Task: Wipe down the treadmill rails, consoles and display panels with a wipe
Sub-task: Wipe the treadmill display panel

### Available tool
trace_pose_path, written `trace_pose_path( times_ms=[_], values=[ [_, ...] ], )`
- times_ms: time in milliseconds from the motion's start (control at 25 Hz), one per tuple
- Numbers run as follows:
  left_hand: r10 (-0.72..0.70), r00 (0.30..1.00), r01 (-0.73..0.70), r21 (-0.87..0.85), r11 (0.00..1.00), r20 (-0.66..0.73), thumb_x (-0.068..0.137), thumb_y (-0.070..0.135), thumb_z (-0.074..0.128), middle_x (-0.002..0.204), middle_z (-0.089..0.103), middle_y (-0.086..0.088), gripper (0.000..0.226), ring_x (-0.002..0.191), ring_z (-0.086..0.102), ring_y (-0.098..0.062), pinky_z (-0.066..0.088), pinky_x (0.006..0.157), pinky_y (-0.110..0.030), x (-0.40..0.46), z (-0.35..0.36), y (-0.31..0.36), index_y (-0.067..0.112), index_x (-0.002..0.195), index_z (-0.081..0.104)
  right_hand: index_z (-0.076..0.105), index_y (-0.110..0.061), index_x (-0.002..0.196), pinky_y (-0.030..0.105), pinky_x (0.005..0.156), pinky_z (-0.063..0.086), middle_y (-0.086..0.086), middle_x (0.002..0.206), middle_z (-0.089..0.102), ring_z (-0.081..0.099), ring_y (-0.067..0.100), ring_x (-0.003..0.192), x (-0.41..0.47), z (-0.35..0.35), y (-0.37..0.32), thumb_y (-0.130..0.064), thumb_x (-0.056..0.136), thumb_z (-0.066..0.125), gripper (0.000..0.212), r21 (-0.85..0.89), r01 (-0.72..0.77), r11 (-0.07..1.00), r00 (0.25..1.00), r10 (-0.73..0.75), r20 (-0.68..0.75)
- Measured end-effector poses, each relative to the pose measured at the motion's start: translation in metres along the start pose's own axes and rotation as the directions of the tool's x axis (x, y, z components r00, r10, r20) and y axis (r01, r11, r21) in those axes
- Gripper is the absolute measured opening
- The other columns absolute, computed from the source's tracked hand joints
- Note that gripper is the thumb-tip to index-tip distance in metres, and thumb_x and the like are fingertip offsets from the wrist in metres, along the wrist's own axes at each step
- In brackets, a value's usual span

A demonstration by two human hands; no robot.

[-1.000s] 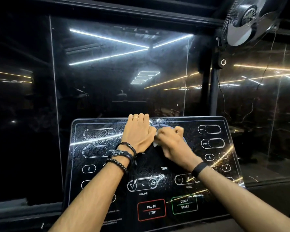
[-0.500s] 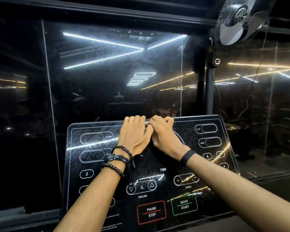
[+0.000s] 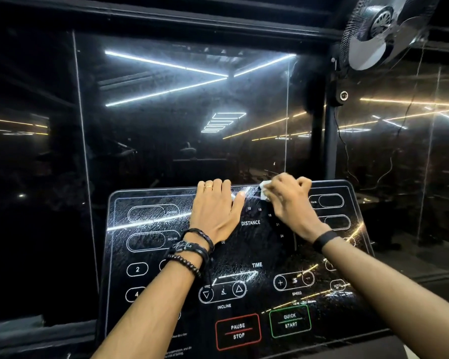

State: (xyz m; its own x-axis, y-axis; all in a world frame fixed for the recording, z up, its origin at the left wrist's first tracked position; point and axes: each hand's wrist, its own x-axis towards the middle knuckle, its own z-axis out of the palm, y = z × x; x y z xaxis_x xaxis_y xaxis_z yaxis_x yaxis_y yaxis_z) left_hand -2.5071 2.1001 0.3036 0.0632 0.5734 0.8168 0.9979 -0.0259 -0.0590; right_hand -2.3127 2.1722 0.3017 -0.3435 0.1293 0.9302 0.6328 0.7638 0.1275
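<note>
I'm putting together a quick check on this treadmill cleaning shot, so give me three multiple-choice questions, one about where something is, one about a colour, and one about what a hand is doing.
1. Where on the console panel is the wipe?
A. near the top edge, centre
B. on the PAUSE STOP button
C. at the lower left corner

2. What colour outlines the QUICK START button?
A. red
B. green
C. blue

3. What is the left hand doing?
A. gripping the wipe
B. pressing QUICK START
C. lying flat on the panel, fingers over its top edge

Answers:
1. A, the white wipe shows under the right hand just below the panel's upper rim.
2. B, its border is green, while the PAUSE STOP button beside it is red.
3. C, its fingers are straight and hold nothing, while the right hand's curled fingers pinch the wipe.
</note>
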Motion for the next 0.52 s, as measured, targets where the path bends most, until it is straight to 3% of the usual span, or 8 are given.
trace_pose_path(
  times_ms=[40,160,200,240,320,440,520],
  values=[
    [-0.003,1.0,0.003,0.027,1.0,0.01,0.098,0.055,0.011,0.096,0.059,-0.009,0.066,0.09,0.051,-0.03,0.036,0.095,-0.046,-0.001,0.0,0.002,0.01,0.106,0.059,0.068,-0.021,0.096,0.034,0.082,0.021,-0.008,0.092,0.056,0.053,0.011,0.09,-0.003,0.001,-0.002,0.0,0.087,0.068,0.023,0.007,-0.029,1.0,1.0,0.029,-0.001],
    [-0.007,0.997,0.0,0.099,0.995,0.077,0.094,0.068,0.004,0.104,0.059,-0.011,0.081,0.098,0.051,-0.032,0.034,0.1,-0.049,0.001,0.0,0.007,0.014,0.126,0.056,0.068,-0.02,0.098,0.035,0.084,0.023,-0.005,0.095,0.059,0.055,0.014,0.09,-0.021,0.004,-0.002,-0.001,0.087,0.057,0.024,-0.033,0.269,0.962,0.954,-0.262,0.148],
    [-0.016,0.995,0.004,0.112,0.994,0.101,0.092,0.071,0.0,0.108,0.059,-0.012,0.086,0.1,0.051,-0.033,0.033,0.1,-0.05,0.003,-0.001,0.008,0.017,0.133,0.054,0.069,-0.021,0.099,0.034,0.083,0.022,-0.005,0.095,0.06,0.057,0.015,0.091,-0.018,-0.001,0.006,-0.004,0.088,0.054,0.025,-0.046,0.231,0.972,0.964,-0.222,0.148],
    [-0.029,0.992,0.015,0.119,0.993,0.119,0.089,0.073,-0.003,0.111,0.059,-0.012,0.09,0.101,0.051,-0.033,0.033,0.1,-0.051,0.005,-0.003,0.009,0.02,0.135,0.053,0.07,-0.021,0.099,0.033,0.082,0.02,-0.006,0.093,0.059,0.059,0.017,0.091,-0.011,-0.007,0.011,-0.006,0.089,0.055,0.024,-0.041,0.101,0.994,0.991,-0.098,0.089],
    [-0.059,0.986,0.037,0.136,0.99,0.155,0.085,0.074,-0.008,0.115,0.06,-0.01,0.093,0.102,0.052,-0.033,0.034,0.098,-0.052,0.009,-0.007,0.012,0.022,0.131,0.053,0.069,-0.021,0.097,0.033,0.081,0.019,-0.006,0.091,0.058,0.06,0.02,0.088,-0.011,-0.009,0.011,-0.004,0.087,0.064,0.02,-0.038,-0.038,0.999,0.999,0.039,0.023],
    [-0.072,0.984,0.048,0.145,0.988,0.165,0.083,0.071,-0.011,0.111,0.062,-0.008,0.09,0.101,0.053,-0.033,0.034,0.1,-0.053,0.014,-0.008,0.021,0.017,0.111,0.055,0.067,-0.02,0.096,0.035,0.083,0.022,-0.007,0.094,0.057,0.057,0.017,0.087,-0.029,0.0,0.003,-0.003,0.088,0.066,0.019,-0.041,0.181,0.983,0.976,-0.174,0.129],
    [-0.056,0.987,0.04,0.11,0.993,0.152,0.085,0.069,-0.009,0.105,0.061,-0.007,0.083,0.102,0.052,-0.031,0.03,0.107,-0.053,0.015,-0.006,0.027,0.015,0.1,0.053,0.067,-0.02,0.096,0.034,0.082,0.021,-0.007,0.093,0.056,0.057,0.017,0.088,-0.025,-0.007,0.002,-0.004,0.089,0.067,0.017,-0.016,0.045,0.999,0.996,-0.044,0.075]
  ],
)
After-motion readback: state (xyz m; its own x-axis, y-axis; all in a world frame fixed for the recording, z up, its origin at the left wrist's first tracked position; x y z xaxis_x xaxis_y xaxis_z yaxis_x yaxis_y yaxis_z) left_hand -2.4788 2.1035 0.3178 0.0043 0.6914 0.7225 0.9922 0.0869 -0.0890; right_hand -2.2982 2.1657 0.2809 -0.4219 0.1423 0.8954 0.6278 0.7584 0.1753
